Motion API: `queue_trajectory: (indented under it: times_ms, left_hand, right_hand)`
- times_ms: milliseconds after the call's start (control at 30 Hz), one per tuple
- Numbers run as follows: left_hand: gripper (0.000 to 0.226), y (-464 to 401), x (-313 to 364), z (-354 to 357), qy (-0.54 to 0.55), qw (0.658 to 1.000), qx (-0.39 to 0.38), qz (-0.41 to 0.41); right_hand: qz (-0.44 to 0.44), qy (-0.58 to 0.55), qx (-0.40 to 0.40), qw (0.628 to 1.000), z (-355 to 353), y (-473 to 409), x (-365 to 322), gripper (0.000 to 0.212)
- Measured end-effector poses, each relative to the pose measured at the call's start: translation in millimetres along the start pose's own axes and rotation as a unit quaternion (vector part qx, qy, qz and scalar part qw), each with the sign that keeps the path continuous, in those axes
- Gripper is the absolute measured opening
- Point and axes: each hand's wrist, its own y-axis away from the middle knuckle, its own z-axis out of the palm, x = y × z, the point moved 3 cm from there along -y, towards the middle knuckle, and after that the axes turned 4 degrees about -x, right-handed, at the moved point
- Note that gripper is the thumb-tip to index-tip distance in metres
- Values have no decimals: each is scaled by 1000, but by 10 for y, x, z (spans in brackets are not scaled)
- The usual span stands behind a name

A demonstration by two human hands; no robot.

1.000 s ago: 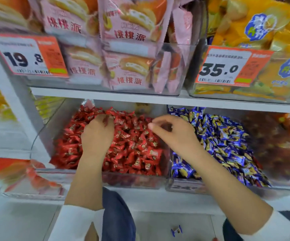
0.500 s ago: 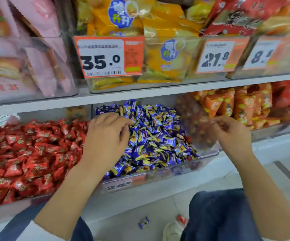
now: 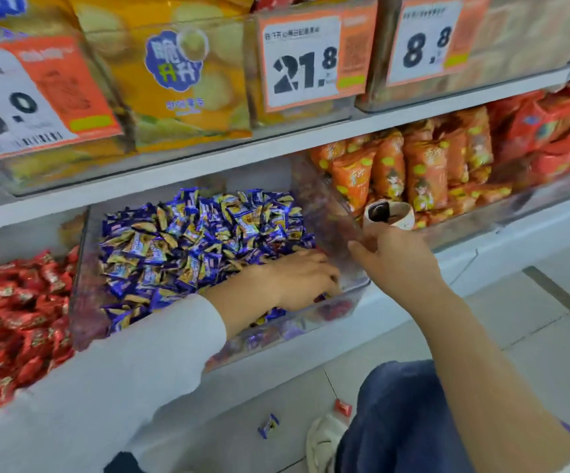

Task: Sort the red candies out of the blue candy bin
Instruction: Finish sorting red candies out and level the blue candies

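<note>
White shelving (image 3: 311,138) runs across in two tiers, lit evenly and bright. On the upper tier, clear tubs carry orange-and-white price tags: one reading 21.8 (image 3: 305,61), another 8.8 (image 3: 427,46), a third cut off at the left edge (image 3: 21,100). Yellow snack bags (image 3: 174,73) fill the tub between them. Lower down stand orange packets (image 3: 413,172), with red packs (image 3: 549,131) further along. Underneath lies a pale tiled floor (image 3: 498,319), where a blue wrapped sweet (image 3: 268,425) and a red one (image 3: 342,407) have dropped.
</note>
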Motion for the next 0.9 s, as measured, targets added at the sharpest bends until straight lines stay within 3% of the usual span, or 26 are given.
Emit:
queue_trajectory:
  times_ms: [100,200,300,433,633,700,767,833,900]
  left_hand:
    - [21,-6,-2,140,-140,988,37,46]
    - [16,-58,-13,232,-205,977,63,-7]
    - [29,-61,-99,146,-182,973,20,-142]
    - [47,296,-371,-120,-104,928,-9,-357]
    - [33,1200,-487,-526,-22,853,-89,-514]
    - [36,1303,-404,-584,-26,855,-83,-511]
    - [34,1134,-294,-621,-14,890,8,-455]
    - [35,779,-152,-547,53,946,94,-306]
    - [36,408,-1,-418,99,984,92,-119]
  right_hand:
    - [-13,33,10,999,30,-20,-10,25]
    - [-22,45,15,999,34,-25,-24,22]
    - [-20,21,3,1000,11,-15,-20,20]
    - [-21,18,-8,1000,17,-6,-4,20]
    - [-36,25,5,999,10,-12,-20,19]
    - [-42,31,14,999,18,-18,-23,18]
    - [-45,28,18,998,16,-21,-27,17]
    - [-48,26,17,998,7,-9,-31,17]
    - [-47,22,11,999,2,1,-31,17]
